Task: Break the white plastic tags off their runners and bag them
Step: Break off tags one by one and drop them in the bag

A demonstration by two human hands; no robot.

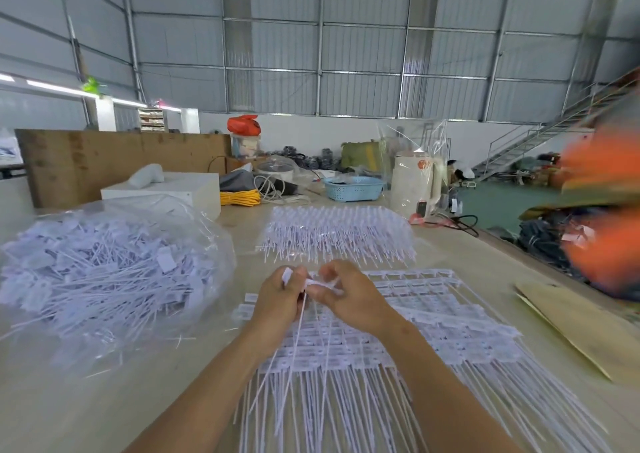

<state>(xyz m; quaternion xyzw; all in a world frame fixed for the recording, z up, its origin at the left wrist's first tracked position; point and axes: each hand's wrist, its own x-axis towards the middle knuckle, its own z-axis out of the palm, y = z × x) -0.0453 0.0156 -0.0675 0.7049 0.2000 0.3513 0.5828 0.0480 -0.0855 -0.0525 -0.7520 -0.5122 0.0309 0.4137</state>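
Observation:
Both hands meet above the table's middle. My left hand [281,296] grips a small bunch of loose white tags [288,275], their thin tails hanging down towards me. My right hand [349,295] pinches a white runner piece [323,284] with tags on it, touching the left hand's fingers. Under both hands lies a stack of tag sheets on their runners [433,317], tails pointing at me. A second pile of tag sheets [337,236] lies farther back. A large clear plastic bag [104,272], full of loose tags, sits at the left.
Brown cardboard [581,328] lies at the right table edge, beside a blurred orange shape [602,217]. At the back stand a white box [166,191], yellow cord [240,197], a blue basket [353,187] and a white appliance wrapped in plastic [414,182].

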